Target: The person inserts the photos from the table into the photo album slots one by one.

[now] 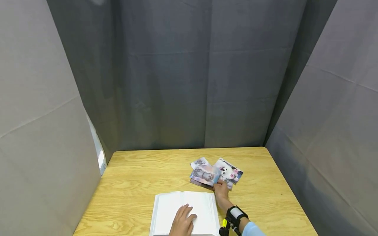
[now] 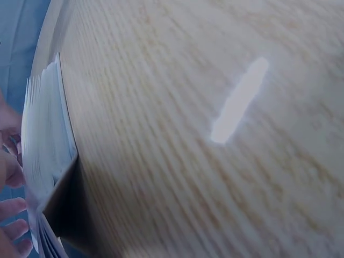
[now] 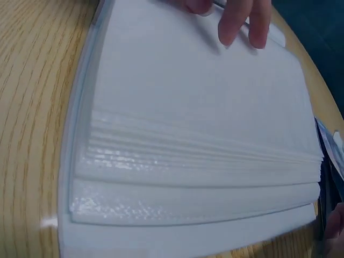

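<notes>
A white album lies open on the table, its pages blank. My left hand rests over the pages with its fingers spread; in the right wrist view its fingertips come down at the page's far side. Just beyond the album's upper right corner, my right hand pinches the edge of a pastel photo print of a kitten. That print overlaps other prints, among them one of a white puppy with pink flowers. The right wrist view catches only a sliver of the right hand.
The wooden table has rounded far corners. A dark grey curtain hangs behind it, with pale cloth walls on the left and right. A strap with a small camera circles the right wrist.
</notes>
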Available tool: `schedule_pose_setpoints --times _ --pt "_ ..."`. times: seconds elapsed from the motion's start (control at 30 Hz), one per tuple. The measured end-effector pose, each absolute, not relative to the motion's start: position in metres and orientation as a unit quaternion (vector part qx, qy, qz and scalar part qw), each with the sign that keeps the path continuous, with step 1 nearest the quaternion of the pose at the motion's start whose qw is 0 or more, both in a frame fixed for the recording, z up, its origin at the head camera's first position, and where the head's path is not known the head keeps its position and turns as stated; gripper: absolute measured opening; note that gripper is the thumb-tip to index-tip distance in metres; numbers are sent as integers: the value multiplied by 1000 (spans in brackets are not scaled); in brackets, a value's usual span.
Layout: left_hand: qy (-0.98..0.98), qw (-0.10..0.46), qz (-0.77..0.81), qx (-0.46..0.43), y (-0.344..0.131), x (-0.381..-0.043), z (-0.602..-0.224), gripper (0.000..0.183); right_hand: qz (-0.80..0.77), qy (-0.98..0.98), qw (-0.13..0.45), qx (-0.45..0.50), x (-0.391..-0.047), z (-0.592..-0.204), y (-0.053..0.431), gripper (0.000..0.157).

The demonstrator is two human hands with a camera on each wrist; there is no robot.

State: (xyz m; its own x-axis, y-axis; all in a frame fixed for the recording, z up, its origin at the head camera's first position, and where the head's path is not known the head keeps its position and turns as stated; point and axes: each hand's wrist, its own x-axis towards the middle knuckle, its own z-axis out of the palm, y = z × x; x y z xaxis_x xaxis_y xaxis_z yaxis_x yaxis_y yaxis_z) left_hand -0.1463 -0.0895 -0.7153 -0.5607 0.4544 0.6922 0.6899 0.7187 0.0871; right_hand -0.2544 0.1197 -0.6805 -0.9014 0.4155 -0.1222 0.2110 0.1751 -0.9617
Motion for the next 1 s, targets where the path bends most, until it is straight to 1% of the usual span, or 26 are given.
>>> schedule_pose_setpoints --times 0.13,0.3,0.5,0.7,0.83,1.0 --pt "-874 327 -160 -322 -92 -148 -712 30 666 -719 64 -189 -258 -685 126 31" --pt "-892 309 -147 -295 -96 -148 -710 36 685 -705 81 -162 -259 -679 132 29" --pt "-899 278 -214 -263 -98 -152 -704 36 703 -697 85 -115 -263 -667 135 27" --pt "-905 248 -296 -179 -106 -160 -688 35 697 -712 80 -42 -263 -663 138 25" --pt "-891 200 -383 -139 -114 -168 -679 34 675 -734 71 20 -254 -655 139 21" --pt "-876 130 -448 -125 -122 -173 -675 32 626 -767 66 124 -241 -637 134 18"
